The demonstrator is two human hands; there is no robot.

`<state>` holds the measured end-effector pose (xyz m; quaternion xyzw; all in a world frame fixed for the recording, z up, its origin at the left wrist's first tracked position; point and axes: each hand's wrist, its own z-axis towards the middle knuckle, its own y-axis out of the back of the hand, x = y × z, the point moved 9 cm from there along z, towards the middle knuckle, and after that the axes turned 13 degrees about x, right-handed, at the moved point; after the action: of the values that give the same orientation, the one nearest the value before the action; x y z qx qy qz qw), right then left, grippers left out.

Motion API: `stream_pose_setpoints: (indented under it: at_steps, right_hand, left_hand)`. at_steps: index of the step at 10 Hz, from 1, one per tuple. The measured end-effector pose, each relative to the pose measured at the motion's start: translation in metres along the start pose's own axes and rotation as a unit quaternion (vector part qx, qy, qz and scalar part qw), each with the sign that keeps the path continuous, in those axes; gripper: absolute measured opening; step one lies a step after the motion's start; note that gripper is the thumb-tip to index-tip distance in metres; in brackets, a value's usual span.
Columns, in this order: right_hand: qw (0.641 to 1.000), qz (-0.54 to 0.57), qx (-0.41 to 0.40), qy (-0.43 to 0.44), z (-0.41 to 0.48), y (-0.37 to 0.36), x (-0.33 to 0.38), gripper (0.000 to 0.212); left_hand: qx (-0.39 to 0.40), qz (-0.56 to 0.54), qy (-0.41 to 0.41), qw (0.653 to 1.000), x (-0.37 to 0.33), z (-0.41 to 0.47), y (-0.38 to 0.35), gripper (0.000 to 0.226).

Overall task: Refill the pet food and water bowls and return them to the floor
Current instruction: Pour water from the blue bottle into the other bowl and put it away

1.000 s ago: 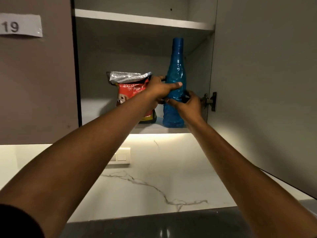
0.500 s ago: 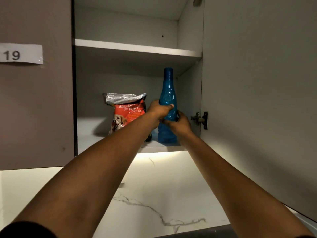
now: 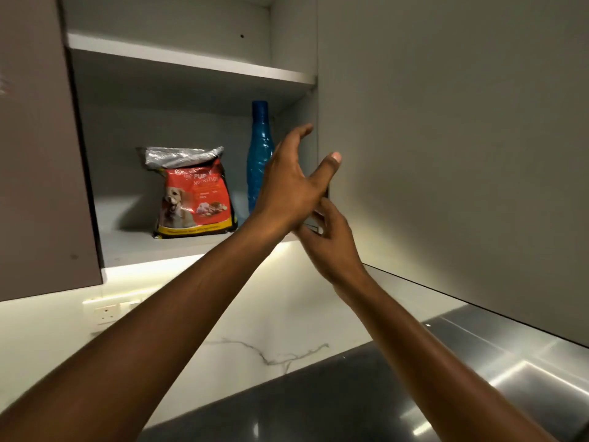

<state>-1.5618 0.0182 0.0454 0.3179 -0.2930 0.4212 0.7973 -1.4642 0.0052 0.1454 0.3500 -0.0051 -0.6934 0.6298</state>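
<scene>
A red puppy food bag (image 3: 192,199) with a folded silver top stands on the lower shelf of an open wall cabinet. To its right on the same shelf stands a tall blue water bottle (image 3: 259,154), upright. My left hand (image 3: 294,183) is raised in front of the bottle, fingers spread, holding nothing, its thumb near the open cabinet door (image 3: 446,138). My right hand (image 3: 328,240) sits just below it by the door's lower inner corner, fingers loosely curled, nothing seen in it. No bowls are in view.
The cabinet door hangs open to the right, close to both hands. A closed brown door (image 3: 38,154) is on the left. Below are a marble backsplash with a wall socket (image 3: 106,314), a dark counter (image 3: 302,406) and a steel surface (image 3: 516,355).
Both hands have let go of the blue bottle, which stays on the shelf, and shifted right toward the open door. The left hand has opened. The camera view swung.
</scene>
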Motion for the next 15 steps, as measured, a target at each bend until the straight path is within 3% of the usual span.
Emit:
stream_pose_setpoints:
  at_steps: [2,4,5,6,7,8,9,11,13,15]
  right_hand:
    - [0.996,-0.026,0.077,-0.031,-0.08,0.038,0.005,0.068]
    - [0.983,-0.065,0.164,-0.056,-0.175,0.097,-0.037,0.057]
    - [0.971,-0.056,0.199,-0.124,-0.211,0.123,-0.064,0.06]
    - [0.974,-0.01,0.153,-0.167,-0.235,0.173,-0.075,0.066]
    - [0.983,0.014,0.093,-0.159,-0.236,0.199,-0.062,0.087]
    - [0.994,-0.012,0.066,-0.088,-0.23,0.208,-0.03,0.101]
    - [0.996,-0.017,0.063,-0.059,-0.231,0.202,-0.019,0.099]
    - [0.992,-0.022,0.12,0.005,-0.237,0.157,-0.01,0.11]
    - [0.961,-0.104,0.237,0.1,-0.233,0.081,0.009,0.113]
    - [0.928,-0.155,0.269,0.206,-0.206,0.001,0.031,0.094]
  left_hand:
    - [0.061,0.03,-0.048,0.997,-0.102,-0.033,-0.062,0.067]
    - [0.041,0.017,-0.065,0.997,-0.186,-0.054,-0.108,0.072]
    - [0.038,0.001,-0.06,0.998,-0.21,-0.063,-0.133,0.081]
    - [0.036,0.041,-0.052,0.997,-0.237,-0.073,-0.164,0.103]
    - [0.044,0.098,-0.041,0.993,-0.245,-0.073,-0.176,0.116]
    - [0.063,0.163,-0.026,0.984,-0.247,-0.071,-0.187,0.122]
    - [0.071,0.181,-0.017,0.981,-0.24,-0.075,-0.183,0.122]
    - [0.06,0.156,0.032,0.985,-0.206,-0.104,-0.151,0.114]
    - [0.016,0.095,0.067,0.993,-0.175,-0.147,-0.076,0.102]
    - [-0.06,0.114,0.114,0.985,-0.129,-0.184,0.022,0.084]
